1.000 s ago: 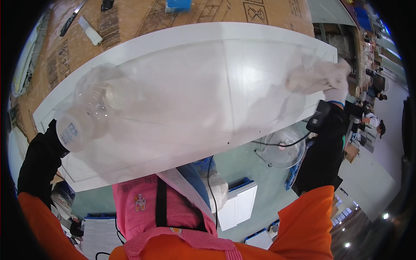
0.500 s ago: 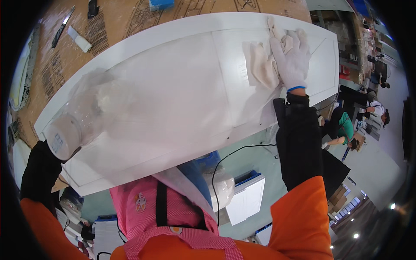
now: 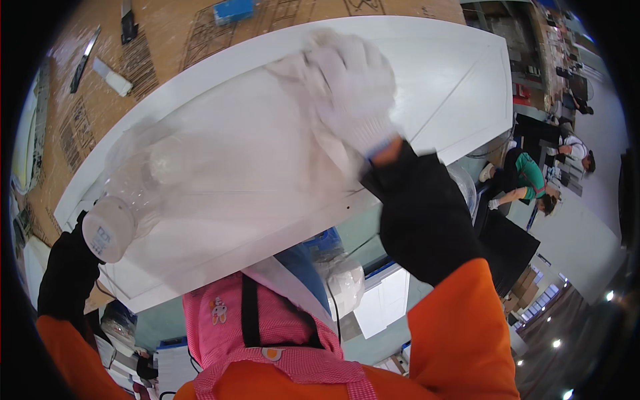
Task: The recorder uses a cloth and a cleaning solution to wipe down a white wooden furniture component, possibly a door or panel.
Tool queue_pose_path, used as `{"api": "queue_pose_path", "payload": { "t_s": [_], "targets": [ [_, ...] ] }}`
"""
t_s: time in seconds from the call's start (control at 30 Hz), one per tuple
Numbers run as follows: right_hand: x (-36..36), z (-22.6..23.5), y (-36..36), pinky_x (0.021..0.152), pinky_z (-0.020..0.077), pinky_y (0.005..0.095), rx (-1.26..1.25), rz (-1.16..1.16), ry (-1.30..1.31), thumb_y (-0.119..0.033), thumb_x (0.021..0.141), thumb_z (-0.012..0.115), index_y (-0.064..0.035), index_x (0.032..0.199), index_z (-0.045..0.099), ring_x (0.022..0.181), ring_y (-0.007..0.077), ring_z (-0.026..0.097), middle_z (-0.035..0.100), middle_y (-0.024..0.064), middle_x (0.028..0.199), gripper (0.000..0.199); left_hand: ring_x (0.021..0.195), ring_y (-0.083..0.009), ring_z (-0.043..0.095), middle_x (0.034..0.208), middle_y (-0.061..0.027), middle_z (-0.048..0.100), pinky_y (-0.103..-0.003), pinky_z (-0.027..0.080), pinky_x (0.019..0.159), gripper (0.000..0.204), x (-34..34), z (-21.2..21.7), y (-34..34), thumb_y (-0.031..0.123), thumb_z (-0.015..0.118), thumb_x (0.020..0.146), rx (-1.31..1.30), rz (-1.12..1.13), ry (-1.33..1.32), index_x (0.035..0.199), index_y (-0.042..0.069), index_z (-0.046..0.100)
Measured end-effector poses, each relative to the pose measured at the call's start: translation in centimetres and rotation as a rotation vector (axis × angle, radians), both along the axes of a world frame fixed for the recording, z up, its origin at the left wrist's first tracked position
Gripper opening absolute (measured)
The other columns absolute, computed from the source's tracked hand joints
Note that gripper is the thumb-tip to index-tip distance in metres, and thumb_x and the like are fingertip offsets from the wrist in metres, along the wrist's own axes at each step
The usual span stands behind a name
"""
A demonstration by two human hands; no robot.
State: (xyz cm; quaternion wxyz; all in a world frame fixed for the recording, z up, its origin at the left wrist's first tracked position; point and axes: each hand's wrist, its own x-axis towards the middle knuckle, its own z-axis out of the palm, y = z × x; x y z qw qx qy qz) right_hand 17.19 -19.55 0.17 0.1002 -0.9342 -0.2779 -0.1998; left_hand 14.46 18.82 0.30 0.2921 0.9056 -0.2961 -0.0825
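Note:
A large white panel [image 3: 460, 87] with a grooved border lies across the work surface before me. My right hand [image 3: 357, 83], in a white knitted glove, presses a pale cream cloth [image 3: 327, 140] against its middle, fingers bent round the cloth; both are blurred by motion. At the panel's left end, my left hand [image 3: 167, 160] is around a clear plastic bottle [image 3: 133, 200] with a whitish round end turned up toward me. The bottle covers most of that hand, and its fingers are hard to make out.
On the brown, cardboard-covered table [image 3: 167, 40] beyond the panel lie a knife [image 3: 85, 60], a white-and-clear tool [image 3: 112, 77], a black-handled tool [image 3: 129, 27] and a blue block [image 3: 233, 11]. A person in green [image 3: 530, 175] is at the right. White boards [image 3: 383, 303] stand below.
My right hand has swept left with the cloth, from the panel's right part to its middle. My left hand and the bottle have shifted only slightly.

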Motion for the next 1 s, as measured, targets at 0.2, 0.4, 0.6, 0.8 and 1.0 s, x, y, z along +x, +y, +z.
{"api": "queue_pose_path", "payload": {
  "t_s": [0.2, 0.4, 0.6, 0.8, 1.0],
  "targets": [
    [-11.8, 1.7, 2.7, 0.09, 0.0535, 0.0467, 0.119, -0.029, 0.275, -0.026, 0.078, 0.073, -0.0093, 0.114, 0.073, 0.108, 0.0364, 0.066, 0.067, 0.0127, 0.112, 0.04, 0.107, -0.0363, 0.064, 0.111, -0.0156, 0.067, -0.046, 0.053, 0.092, 0.044, -0.6, 0.1, 1.2, 0.026, 0.084, 0.079, 0.1, 0.072, 0.005, 0.116, 0.008, 0.069],
    [-7.9, 1.5, -7.7, 0.099, 0.0502, 0.0473, 0.394, -0.318, 0.621, -0.03, 0.078, 0.073, -0.0128, 0.104, 0.077, 0.112, 0.0398, 0.062, 0.066, 0.0156, 0.115, 0.032, 0.107, -0.036, 0.064, 0.111, -0.0154, 0.066, -0.046, 0.053, 0.092, 0.043, -0.4, 0.2, 0.9, 0.026, 0.084, 0.079, 0.142, 0.104, 0.007, 0.116, 0.009, 0.069],
    [-4.2, 0.1, -11.6, 0.119, 0.038, 0.0542, -0.271, -0.718, 0.207, -0.03, 0.102, 0.059, -0.0015, 0.15, 0.053, 0.144, 0.0422, 0.045, 0.054, 0.0267, 0.149, 0.055, 0.107, -0.0357, 0.064, 0.111, -0.0152, 0.066, -0.047, 0.053, 0.092, 0.043, -0.7, -0.9, 0.7, 0.026, 0.085, 0.08, 0.158, 0.138, 0.014, 0.116, 0.009, 0.07],
    [-13.9, 1.2, -8.0, 0.114, 0.0452, 0.0492, -0.175, -0.233, 0.437, -0.028, 0.107, 0.049, 0.0048, 0.144, 0.051, 0.126, 0.0437, 0.059, 0.057, 0.0283, 0.141, 0.05, 0.108, -0.0355, 0.064, 0.111, -0.0151, 0.066, -0.047, 0.052, 0.093, 0.042, -0.9, -0.7, 1.8, 0.026, 0.085, 0.08, 0.215, 0.192, 0.03, 0.115, 0.009, 0.07],
    [-6.5, -0.2, -27.7, 0.12, 0.04, 0.0514, -0.1, -0.78, 0.317, -0.022, 0.109, 0.053, 0.0069, 0.149, 0.044, 0.137, 0.042, 0.052, 0.053, 0.0282, 0.146, 0.05, 0.108, -0.0352, 0.063, 0.111, -0.0149, 0.066, -0.047, 0.052, 0.093, 0.042, -1.3, -1.8, -0.5, 0.026, 0.085, 0.08, 0.2, 0.209, 0.043, 0.115, 0.009, 0.07]
  ]
}}
